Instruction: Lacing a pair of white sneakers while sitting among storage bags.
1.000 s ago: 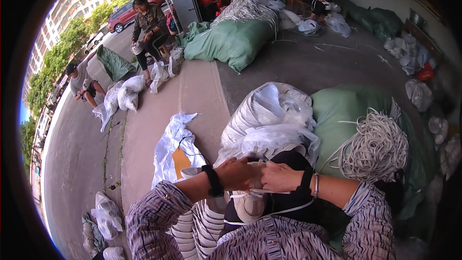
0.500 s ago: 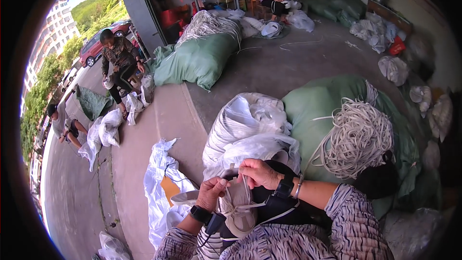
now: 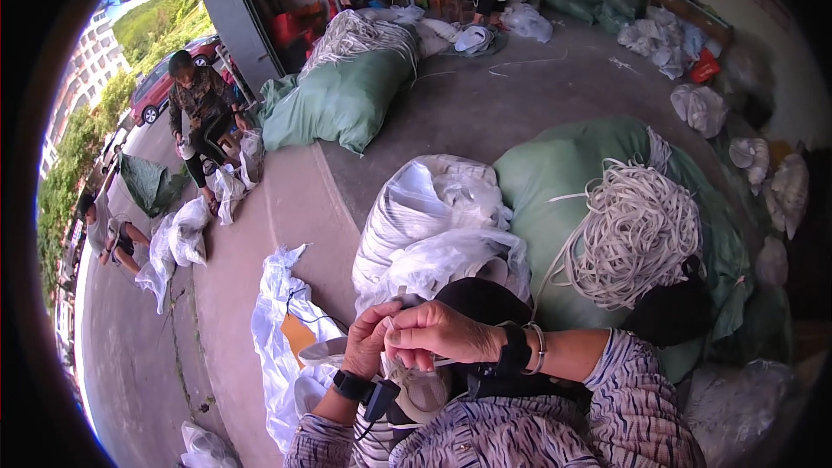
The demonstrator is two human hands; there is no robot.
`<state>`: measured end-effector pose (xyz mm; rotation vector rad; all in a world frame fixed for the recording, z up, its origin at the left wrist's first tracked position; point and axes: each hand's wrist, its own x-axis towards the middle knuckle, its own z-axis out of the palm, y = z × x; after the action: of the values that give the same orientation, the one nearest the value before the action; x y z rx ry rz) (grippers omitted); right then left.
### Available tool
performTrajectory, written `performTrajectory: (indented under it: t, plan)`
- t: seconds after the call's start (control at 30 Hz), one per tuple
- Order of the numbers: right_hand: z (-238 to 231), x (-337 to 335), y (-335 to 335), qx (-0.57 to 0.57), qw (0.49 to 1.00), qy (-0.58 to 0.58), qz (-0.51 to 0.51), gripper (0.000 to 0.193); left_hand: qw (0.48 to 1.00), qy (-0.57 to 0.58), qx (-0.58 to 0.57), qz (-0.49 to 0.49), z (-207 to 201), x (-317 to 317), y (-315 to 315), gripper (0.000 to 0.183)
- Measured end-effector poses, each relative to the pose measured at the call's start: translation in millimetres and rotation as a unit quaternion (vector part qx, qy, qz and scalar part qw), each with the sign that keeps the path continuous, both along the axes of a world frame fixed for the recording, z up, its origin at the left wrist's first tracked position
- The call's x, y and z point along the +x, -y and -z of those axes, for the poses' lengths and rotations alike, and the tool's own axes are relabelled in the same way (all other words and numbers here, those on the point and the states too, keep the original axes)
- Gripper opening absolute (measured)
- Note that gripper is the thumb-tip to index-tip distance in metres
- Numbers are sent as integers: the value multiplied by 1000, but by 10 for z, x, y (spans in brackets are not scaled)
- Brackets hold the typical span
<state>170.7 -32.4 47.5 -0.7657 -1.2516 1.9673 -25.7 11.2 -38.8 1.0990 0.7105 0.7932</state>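
Note:
A pale beige lace-up shoe rests on my lap, its toe toward my body and its upper end behind my fingers. My left hand is closed at the shoe's upper end, thumb and fingertips pinched together. Right against it, my right hand reaches across the shoe with its fingers also pinched. Both hold a pale shoelace, mostly hidden by the fingers. Beside my left wrist is another pale shoe, on white plastic. A large heap of flat whitish laces lies on a green sack to my right.
Ahead stands a white bag of shoes, next to the bulging green sack. White plastic sheeting lies at left. Another lace-topped green sack stands farther off. A seated person handles things at far left; others sit beyond.
My right hand has come down and left until its fingers meet my left hand. The lace strands that stretched between the hands are now mostly covered. The view has shifted slightly.

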Motion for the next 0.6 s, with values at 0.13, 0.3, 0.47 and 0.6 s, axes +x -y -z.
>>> performTrajectory:
  t: [0.13, 0.3, 0.47, 0.6]
  plan:
    - [-440, 239, -2, 159, 987, -13, 1, 25, 980, 2, 114, 161, -529, 144, 237, 28]
    - [-299, 526, 20, 120, 986, 73, 91, 23, 994, -82, 44, 50, -545, 93, 152, 29]
    - [262, 2064, -87, -45, 902, -117, 414, 22, 906, -21, -75, -415, 27, -1691, -456, 30]
    - [1068, 4214, 496, -107, 773, -258, 570, 22, 773, 110, -164, -603, 293, -3031, -671, 34]
